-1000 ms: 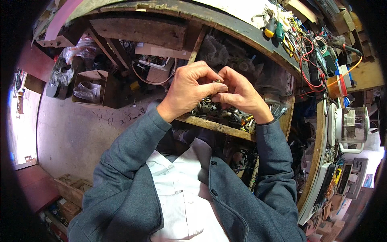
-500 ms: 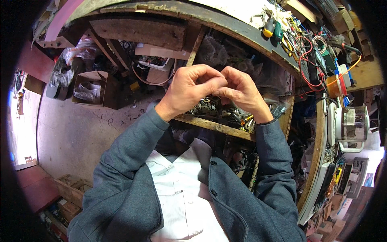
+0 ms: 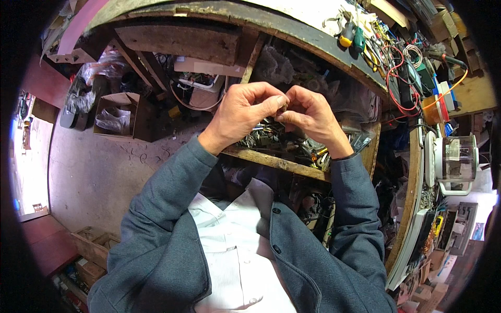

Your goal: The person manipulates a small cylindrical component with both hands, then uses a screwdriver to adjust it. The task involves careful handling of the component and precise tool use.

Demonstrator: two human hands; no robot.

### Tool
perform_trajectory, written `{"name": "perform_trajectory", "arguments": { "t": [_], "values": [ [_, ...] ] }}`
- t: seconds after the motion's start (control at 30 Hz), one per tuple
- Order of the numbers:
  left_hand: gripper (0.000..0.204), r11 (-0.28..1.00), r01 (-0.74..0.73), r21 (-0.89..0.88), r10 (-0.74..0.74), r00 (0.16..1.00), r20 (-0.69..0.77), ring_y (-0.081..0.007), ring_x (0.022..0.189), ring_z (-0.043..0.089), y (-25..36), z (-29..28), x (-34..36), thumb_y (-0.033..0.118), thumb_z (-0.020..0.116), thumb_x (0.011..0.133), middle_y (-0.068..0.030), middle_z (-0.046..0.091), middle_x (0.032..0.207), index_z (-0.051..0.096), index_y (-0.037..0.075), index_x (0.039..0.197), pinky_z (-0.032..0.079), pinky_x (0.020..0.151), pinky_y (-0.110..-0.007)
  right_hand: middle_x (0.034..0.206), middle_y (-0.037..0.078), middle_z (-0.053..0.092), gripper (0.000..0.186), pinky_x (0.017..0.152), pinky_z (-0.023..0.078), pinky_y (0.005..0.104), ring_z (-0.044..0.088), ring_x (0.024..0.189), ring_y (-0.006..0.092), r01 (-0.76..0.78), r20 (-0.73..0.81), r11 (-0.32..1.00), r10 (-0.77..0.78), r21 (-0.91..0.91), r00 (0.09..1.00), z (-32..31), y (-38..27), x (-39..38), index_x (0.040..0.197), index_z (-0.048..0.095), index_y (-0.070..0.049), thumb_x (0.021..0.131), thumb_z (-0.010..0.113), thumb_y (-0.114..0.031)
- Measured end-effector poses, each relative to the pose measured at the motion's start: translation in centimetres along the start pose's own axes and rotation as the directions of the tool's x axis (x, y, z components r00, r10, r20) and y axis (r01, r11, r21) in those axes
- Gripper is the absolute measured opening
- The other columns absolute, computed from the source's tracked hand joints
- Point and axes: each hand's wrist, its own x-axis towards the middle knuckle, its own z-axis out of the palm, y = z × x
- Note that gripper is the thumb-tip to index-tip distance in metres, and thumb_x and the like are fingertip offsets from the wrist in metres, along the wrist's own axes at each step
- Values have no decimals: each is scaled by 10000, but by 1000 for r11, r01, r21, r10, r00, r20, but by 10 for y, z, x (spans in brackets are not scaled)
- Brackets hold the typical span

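Observation:
Both hands meet at their fingertips above an open wooden drawer full of jumbled metal parts and tools. My left hand is closed in a pinch on a small dark part, with the thumb laid along it. My right hand has its fingers curled round the same part from the other side, thumb below. The part is mostly hidden by fingertips, so its kind and shape are unclear.
The bench edge arches above, carrying pliers and screwdrivers and red test leads. A clear jug appliance stands on the right-hand shelf. A cardboard box and a wooden crate are on the left.
My fingers have shifted slightly around the small part, which showed a round end a second ago and is now more covered. My left hand dipped a little, then rose slightly.

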Motion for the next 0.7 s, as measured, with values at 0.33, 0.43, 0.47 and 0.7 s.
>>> {"name": "perform_trajectory", "arguments": {
  "t": [0.33, 0.43, 0.47, 0.7],
  "values": [
    [155, 995, 31, 91, -27, 998, -51, -93, 893, 686, 11, 3, -4, 54, 755, 948, -57, 760, 999, 754, -10, 1089, 554, 812, -237, 883, 13, 721, 187, 610, 580, 245, 666, 733, 68, -35, 52, 999, 35, -4, 998, -4, -6, -2, 1081, 654, -20, 962, 760, -117],
    [148, 989, -2, 146, 10, 998, -58, -93, 890, 685, 11, 3, -3, 59, 767, 936, -56, 759, 993, 764, -11, 1068, 551, 814, -241, 891, 8, 714, 210, 594, 548, 244, 646, 716, 67, -33, 114, 999, 32, 6, 993, -5, -10, -3, 1114, 651, -26, 962, 762, -121],
    [146, 985, -17, 169, 28, 998, -58, -93, 889, 685, 11, 3, -3, 60, 771, 933, -57, 759, 991, 767, -11, 1060, 551, 815, -243, 890, 6, 708, 213, 585, 534, 243, 639, 710, 67, -5, 99, 999, 0, 46, 995, -2, -9, -3, 1115, 650, -30, 960, 764, -122],
    [144, 985, -27, 171, 37, 998, -56, -92, 881, 685, 9, 2, -3, 54, 772, 926, -52, 762, 978, 772, -9, 1055, 550, 804, -244, 851, -19, 672, 189, 565, 487, 215, 605, 684, 46, -97, 104, 992, 88, 78, 991, -8, -8, -2, 1065, 645, -58, 957, 775, -142]
  ]
}}
